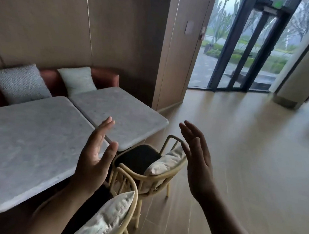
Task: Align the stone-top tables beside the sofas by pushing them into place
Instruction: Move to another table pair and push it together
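left hand [94, 160]: fingers [105, 126] spread, holding nothing | right hand [198, 162]: fingers straight, touching nothing; above tables [29, 141]

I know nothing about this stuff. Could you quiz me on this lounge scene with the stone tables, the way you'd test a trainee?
1. True or false: the left hand and the right hand both hold nothing.
2. How many cushions lean on the red sofa? A one, B two, C four.
3. What separates the nearer stone-top table from the farther stone-top table?
Key: 1 true; 2 B; 3 a narrow gap.
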